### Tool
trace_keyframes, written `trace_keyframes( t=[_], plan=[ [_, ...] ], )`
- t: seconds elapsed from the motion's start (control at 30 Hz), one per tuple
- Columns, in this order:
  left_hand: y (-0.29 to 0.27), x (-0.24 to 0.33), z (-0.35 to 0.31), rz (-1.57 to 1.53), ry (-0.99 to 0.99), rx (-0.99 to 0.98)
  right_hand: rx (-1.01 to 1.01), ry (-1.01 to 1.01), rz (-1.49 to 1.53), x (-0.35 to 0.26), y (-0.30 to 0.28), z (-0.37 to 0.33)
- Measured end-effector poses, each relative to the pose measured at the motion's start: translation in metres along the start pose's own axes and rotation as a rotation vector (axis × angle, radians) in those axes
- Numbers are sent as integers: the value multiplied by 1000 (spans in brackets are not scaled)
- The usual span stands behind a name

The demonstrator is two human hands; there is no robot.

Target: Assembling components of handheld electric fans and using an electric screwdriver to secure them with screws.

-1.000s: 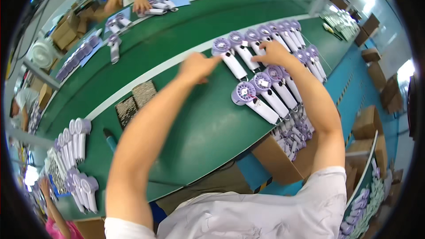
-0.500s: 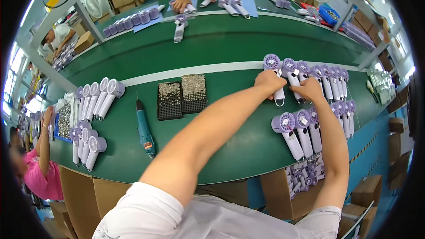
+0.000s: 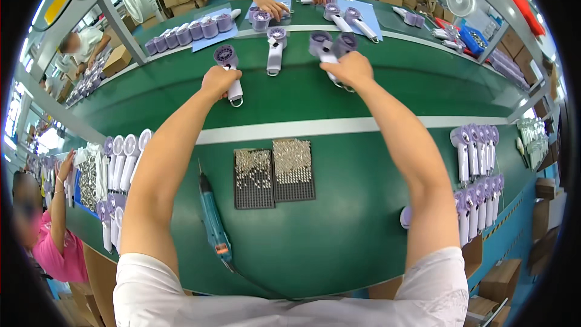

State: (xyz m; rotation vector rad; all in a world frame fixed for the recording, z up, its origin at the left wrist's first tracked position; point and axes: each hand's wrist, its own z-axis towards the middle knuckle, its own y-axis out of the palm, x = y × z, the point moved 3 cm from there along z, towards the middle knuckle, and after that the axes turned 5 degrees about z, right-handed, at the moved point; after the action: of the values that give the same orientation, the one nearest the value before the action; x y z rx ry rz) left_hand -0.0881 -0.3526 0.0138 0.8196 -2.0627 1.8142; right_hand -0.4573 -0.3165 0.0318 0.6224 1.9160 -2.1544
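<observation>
My left hand (image 3: 221,81) is closed around a purple-and-white handheld fan (image 3: 226,56), its head pointing away and its wire loop toward me. Farther right, my right hand (image 3: 356,68) grips two handheld fans (image 3: 319,41) side by side, slightly blurred, with their handles under my fingers. Both hands are beyond the white strip (image 3: 290,129), over the far green surface. Between them lies another handheld fan (image 3: 275,54), touched by neither hand. A co-worker's hand (image 3: 270,6) rests by a fan head across from me.
Two black trays (image 3: 254,197) of small metal parts and a teal electric screwdriver (image 3: 213,221) lie before me. Rows of handheld fans (image 3: 479,206) stand at right, others (image 3: 124,160) at left. A blue bin (image 3: 473,39) sits far right.
Both my hands have moved from the right-hand rows to beyond the white strip, carrying fans. My left hand has gone far left. The view has shifted; the co-worker's hands have moved apart.
</observation>
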Motion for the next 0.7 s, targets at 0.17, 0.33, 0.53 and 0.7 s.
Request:
trace_keyframes(
  t=[0.17, 0.33, 0.53, 0.7],
  plan=[
    [44, 10, 83, 30, 55, 27, 21, 120, 14, -39, 49, 68],
    [100, 24, 178, 358, 254, 75, 82, 9, -68, -7, 69, 88],
    [12, -22, 105, -16, 47, 139, -56, -369, -114, -44, -8, -36],
    [15, 61, -74, 61, 746, 310, 508, -640, -36, 101, -169, -260]
  ],
)
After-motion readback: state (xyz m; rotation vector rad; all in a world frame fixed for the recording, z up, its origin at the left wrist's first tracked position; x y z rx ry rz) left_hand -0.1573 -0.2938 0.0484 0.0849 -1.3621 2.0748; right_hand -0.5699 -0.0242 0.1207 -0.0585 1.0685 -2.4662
